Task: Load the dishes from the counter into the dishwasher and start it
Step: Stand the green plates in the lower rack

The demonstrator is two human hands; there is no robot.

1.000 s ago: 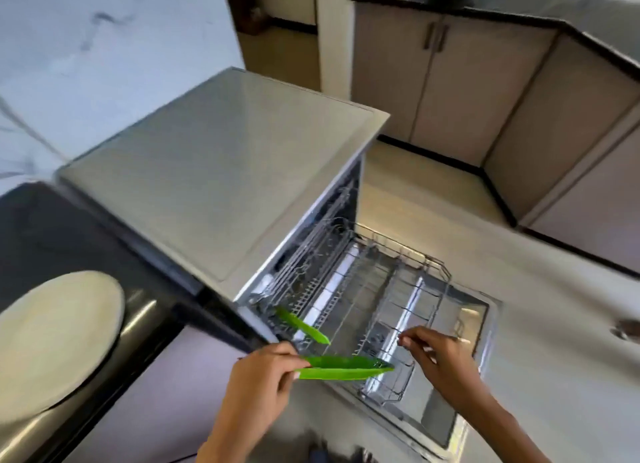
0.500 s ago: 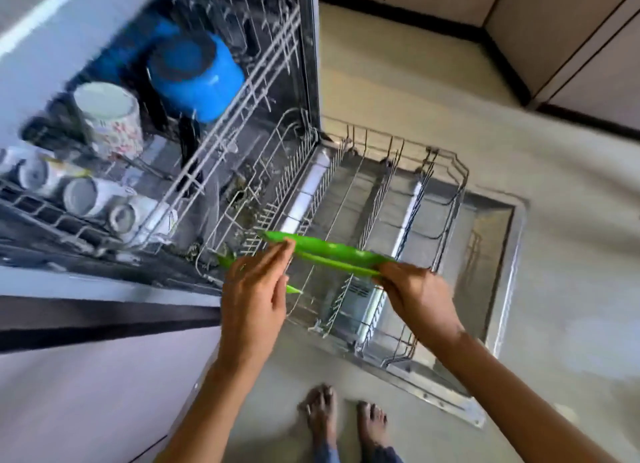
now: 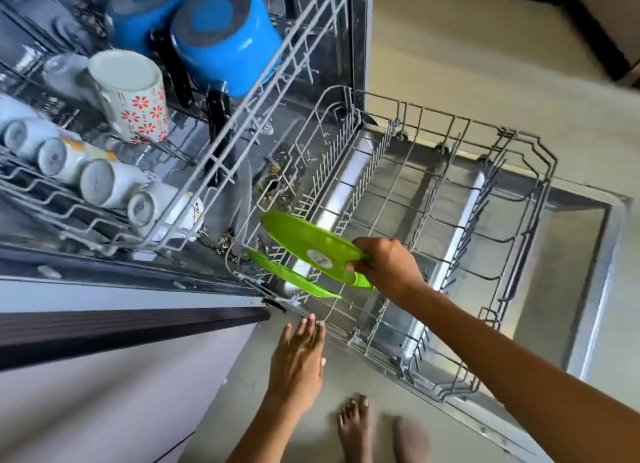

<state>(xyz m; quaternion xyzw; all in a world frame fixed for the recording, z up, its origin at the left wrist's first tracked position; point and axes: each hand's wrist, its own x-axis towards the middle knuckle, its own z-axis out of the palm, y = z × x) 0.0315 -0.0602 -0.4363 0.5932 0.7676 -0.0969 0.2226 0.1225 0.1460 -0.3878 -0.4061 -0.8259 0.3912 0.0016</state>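
The right hand (image 3: 388, 265) pinches the rim of a flat green plastic plate (image 3: 311, 246) over the pulled-out grey wire lower rack (image 3: 519, 192) beside a second green plate (image 3: 291, 275), left hand (image 3: 299, 355) relaxed and empty; next, seat it upright between tines

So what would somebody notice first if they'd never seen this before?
Probably the bright green plate the right hand grips over the pulled-out lower rack, with a second green plate standing in the rack beside it. Then the two big blue pots upside down in the upper rack, next to a flowery mug.
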